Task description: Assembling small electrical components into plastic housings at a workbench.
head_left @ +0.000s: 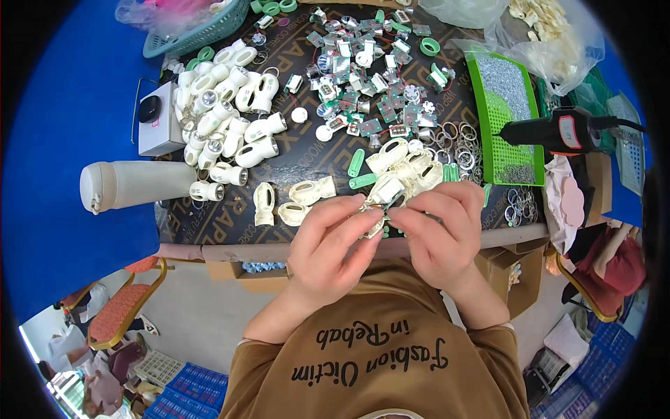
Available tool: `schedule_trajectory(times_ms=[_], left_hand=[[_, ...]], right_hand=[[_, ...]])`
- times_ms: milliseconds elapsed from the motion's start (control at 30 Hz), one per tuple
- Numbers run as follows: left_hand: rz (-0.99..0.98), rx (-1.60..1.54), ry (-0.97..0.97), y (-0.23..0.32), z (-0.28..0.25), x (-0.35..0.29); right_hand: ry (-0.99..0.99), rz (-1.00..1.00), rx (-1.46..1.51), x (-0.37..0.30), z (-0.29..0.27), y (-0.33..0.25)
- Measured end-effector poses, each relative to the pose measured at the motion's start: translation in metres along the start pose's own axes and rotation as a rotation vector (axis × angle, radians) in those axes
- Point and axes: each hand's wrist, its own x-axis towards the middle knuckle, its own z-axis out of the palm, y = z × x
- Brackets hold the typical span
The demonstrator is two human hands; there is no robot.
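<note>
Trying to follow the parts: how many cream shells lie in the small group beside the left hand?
3: the leftmost shell, then the far shell and the near shell, both closer to the left hand, which may hide more.

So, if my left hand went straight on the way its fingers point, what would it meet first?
Probably the cream piece your left hand seems to hold, then your right hand; exact depth is unclear.

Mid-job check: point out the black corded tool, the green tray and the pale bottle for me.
Black corded tool (539,133): head view, on the middle of its dark body.
Green tray (497,110): head view, on a bare part of its floor.
Pale bottle (145,186): head view, on its side.
</note>
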Motion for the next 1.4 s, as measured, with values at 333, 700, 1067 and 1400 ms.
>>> schedule_trajectory(times_ms=[333,700,1067,1400], left_hand=[[-0.311,-0.353,0.082,-0.006,0.003,-0.005],[-0.348,-0.397,0.304,-0.040,-0.029,-0.008],[-0.368,-0.299,0.365,-0.043,-0.052,-0.017],[-0.344,-0.345,0.371,-0.047,-0.057,-0.014]], right_hand=[[0.053,-0.027,0.029,-0.009,0.002,0.010],[-0.413,0.122,-0.014,0.000,0.000,0.074],[-0.705,-0.053,0.015,0.024,0.011,0.047],[-0.450,0.283,0.123,-0.002,0.027,0.057]])
